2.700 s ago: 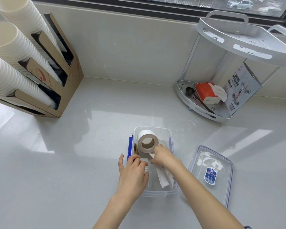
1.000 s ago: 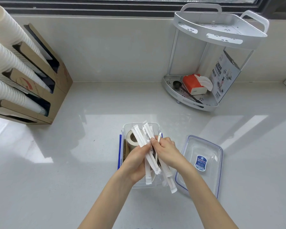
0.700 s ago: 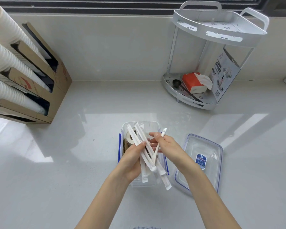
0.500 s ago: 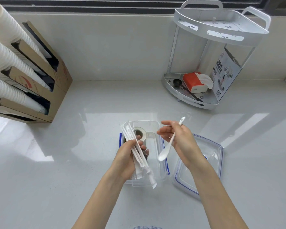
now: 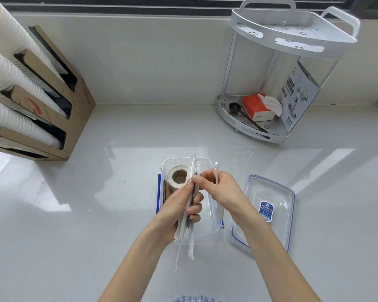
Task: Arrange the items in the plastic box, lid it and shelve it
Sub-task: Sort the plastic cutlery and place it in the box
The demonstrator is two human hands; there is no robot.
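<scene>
Left hand (image 5: 179, 212) grips a bundle of white paper-wrapped sticks (image 5: 189, 214) upright above the clear plastic box (image 5: 212, 227), apparently to square them; right hand (image 5: 222, 191) pinches a white plastic spoon (image 5: 216, 173). Clear lid (image 5: 277, 199) waits at three o'clock.

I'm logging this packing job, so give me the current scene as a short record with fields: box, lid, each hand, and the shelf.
box: clear plastic box on the counter, open, with a tape roll at its far end
lid: lid off, lying beside the box on the right
left hand: left hand gripping a bundle of wrapped packets over the box
right hand: right hand holding a white spoon
shelf: corner shelf, top tier bare
</scene>
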